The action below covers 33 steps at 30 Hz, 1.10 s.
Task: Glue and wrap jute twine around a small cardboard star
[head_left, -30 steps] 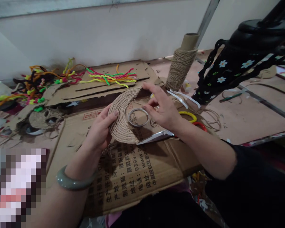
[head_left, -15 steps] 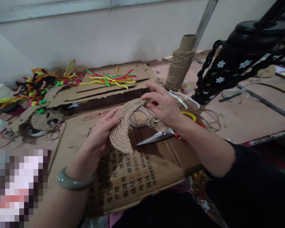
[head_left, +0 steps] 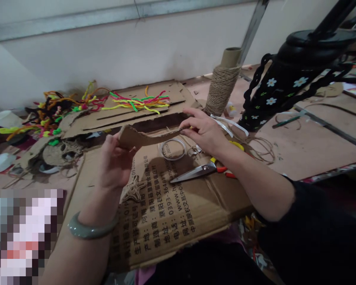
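Note:
Between my two hands hangs a curved cardboard crescent (head_left: 150, 138), its plain brown back turned up and its twine-covered face hidden. My left hand (head_left: 114, 164), slightly blurred, grips the wide left end. At the narrow right end, my right hand (head_left: 200, 132) pinches the tip between thumb and fingers. Below lies a printed cardboard sheet (head_left: 207, 221). On it are a twine star (head_left: 135, 189), a clear ring-shaped roll (head_left: 172, 149) and scissors (head_left: 195, 172) with red and yellow handles, partly under my right forearm.
A spool of twine (head_left: 224, 87) stands behind my right hand. Right of it leans a black flower-painted bottle (head_left: 273, 89) with a braided strap. Colourful pipe cleaners (head_left: 139, 102) lie on cardboard at the back left, near twine-wrapped pieces (head_left: 62, 152).
The crescent has been tilted over, from its twine-covered face to its plain cardboard back. My left hand has shifted left and up, uncovering the twine star.

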{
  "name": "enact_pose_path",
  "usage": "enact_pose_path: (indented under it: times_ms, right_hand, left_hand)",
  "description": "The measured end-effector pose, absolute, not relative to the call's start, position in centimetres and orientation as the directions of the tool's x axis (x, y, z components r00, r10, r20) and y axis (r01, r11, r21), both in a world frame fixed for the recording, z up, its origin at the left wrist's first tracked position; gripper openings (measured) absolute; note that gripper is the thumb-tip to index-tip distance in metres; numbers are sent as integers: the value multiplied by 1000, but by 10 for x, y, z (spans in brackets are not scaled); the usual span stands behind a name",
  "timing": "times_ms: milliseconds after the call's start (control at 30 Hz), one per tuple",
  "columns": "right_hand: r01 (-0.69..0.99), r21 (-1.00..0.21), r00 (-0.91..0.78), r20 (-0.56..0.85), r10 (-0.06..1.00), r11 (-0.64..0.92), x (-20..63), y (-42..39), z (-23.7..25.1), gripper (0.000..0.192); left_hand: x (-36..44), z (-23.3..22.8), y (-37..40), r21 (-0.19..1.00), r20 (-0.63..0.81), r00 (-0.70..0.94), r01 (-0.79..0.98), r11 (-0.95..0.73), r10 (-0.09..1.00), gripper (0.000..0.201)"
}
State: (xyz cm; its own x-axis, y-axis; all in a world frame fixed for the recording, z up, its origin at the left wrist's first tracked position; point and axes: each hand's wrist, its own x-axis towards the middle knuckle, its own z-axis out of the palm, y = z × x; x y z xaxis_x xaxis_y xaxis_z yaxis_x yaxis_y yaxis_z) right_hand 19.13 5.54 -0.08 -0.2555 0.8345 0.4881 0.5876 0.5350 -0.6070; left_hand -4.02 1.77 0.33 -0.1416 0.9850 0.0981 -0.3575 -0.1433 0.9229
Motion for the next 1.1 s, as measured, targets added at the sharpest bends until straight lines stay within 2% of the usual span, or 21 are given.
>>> enact_pose_path:
  times_ms: [100,167,233,367,433,567,700,800,900,967,1100]
  right_hand:
    - [597,-609,-263,466,845,522,192,58,-2,10]
    - [598,-616,-266,451,852,512,192,58,-2,9]
    - [595,-625,-283,425,860,505,191,57,-2,9]
    - [597,-614,-340,389,856,516,191,53,-1,11]
    - [596,-604,-352,396,848,529,191,53,-1,11]
    - [590,-596,-349,420,838,545,191,54,-2,11]
    - [598,-572,-348,445,825,561,192,56,-3,12]
    - [582,-548,-312,532,787,601,195,58,-3,20]
    - [500,-618,-167,618,768,606,199,59,0,33]
    - [400,-692,-82,626,775,601,198,56,4,38]
    - [229,-725,-125,640,759,649,184,39,11,46]
  left_hand:
    - [-42,2,17,939,135,-143,-297,-172,981,38]
    - [-42,0,17,929,193,-156,-288,-232,969,43]
    - [-41,-1,18,942,212,-167,-228,-247,963,37]
    - [-37,0,14,984,176,-194,37,-172,965,20]
    - [-35,2,13,982,177,-185,105,-160,967,11]
    - [-34,-3,14,974,189,-153,152,-166,970,15]
    - [-36,-12,20,976,192,-199,138,-167,961,20]
    - [-36,-14,22,981,169,-227,132,-142,959,22]
    - [-36,-15,22,981,147,-218,154,-115,965,22]
    - [-35,-16,21,983,121,-179,158,-93,976,22]
    - [-30,-18,16,975,52,-82,221,-33,995,27]
